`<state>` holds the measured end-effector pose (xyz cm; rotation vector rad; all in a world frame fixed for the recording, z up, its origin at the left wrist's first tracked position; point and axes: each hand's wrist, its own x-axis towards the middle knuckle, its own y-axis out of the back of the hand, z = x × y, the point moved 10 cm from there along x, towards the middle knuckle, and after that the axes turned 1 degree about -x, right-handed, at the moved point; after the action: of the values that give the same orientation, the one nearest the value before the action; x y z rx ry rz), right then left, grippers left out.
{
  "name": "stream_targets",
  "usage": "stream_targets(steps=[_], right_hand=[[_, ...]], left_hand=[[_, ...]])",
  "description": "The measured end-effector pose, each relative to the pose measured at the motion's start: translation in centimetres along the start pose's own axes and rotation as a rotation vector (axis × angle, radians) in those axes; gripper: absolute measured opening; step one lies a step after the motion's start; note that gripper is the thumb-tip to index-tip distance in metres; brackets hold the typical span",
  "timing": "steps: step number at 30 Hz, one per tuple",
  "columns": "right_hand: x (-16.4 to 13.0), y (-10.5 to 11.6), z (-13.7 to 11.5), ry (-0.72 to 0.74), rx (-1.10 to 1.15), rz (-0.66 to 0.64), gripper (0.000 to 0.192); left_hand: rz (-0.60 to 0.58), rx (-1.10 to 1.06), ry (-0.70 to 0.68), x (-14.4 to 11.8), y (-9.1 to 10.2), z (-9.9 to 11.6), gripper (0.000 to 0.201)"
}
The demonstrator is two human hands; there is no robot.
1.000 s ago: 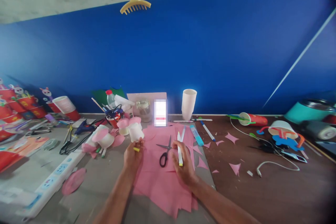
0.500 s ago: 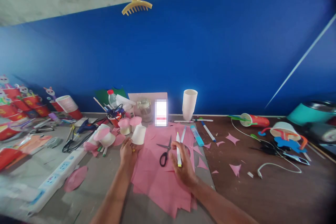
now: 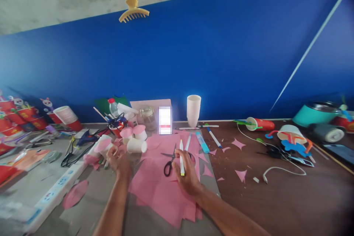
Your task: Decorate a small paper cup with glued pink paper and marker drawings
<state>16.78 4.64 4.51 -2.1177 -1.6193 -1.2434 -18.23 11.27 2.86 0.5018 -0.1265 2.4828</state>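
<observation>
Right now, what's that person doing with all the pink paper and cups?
A person sits at a messy craft table. Their right hand rests on the pink paper with a grip on a white marker, its yellow end toward them. Black scissors lie just beside it. Their left hand is at the pink-and-white paper cup crafts, and a white paper cup lies on its side nearby.

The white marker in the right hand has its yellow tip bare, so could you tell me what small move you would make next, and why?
Probably draw the left hand back with a pink-covered paper cup, toward the pink paper sheet. That hand is at the cluster of cups, while the right hand holds the white marker ready beside the black-handled scissors.
</observation>
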Motion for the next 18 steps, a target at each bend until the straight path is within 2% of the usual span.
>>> stream_targets(steps=[2,4,8,11,13,15,18], right_hand=[[-0.1,-0.1,0.0,0.007,-0.019,0.003,0.029],[-0.1,-0.1,0.1,0.011,-0.028,0.006,0.03],[-0.3,-0.3,0.2,0.014,-0.02,0.001,0.031],[-0.3,-0.4,0.2,0.012,-0.03,0.0,0.032],[-0.3,-0.5,0.2,0.013,-0.034,-0.004,0.033],[-0.3,-0.5,0.1,0.02,-0.034,-0.009,0.032],[-0.1,-0.4,0.0,0.035,-0.037,-0.006,0.031]], left_hand=[[-0.02,0.064,-0.11,-0.4,-0.3,1.5,0.016],[-0.099,0.14,-0.272,-1.6,-1.4,3.7,0.012],[-0.411,0.284,-0.504,-5.4,-5.1,6.3,0.025],[-0.518,0.489,-0.568,-7.0,-6.7,6.1,0.041],[-0.545,0.659,-0.583,-7.2,-7.2,5.3,0.047],[-0.539,0.709,-0.579,-6.9,-7.1,4.7,0.042],[-0.481,0.639,-0.565,-5.9,-6.3,4.6,0.03]])
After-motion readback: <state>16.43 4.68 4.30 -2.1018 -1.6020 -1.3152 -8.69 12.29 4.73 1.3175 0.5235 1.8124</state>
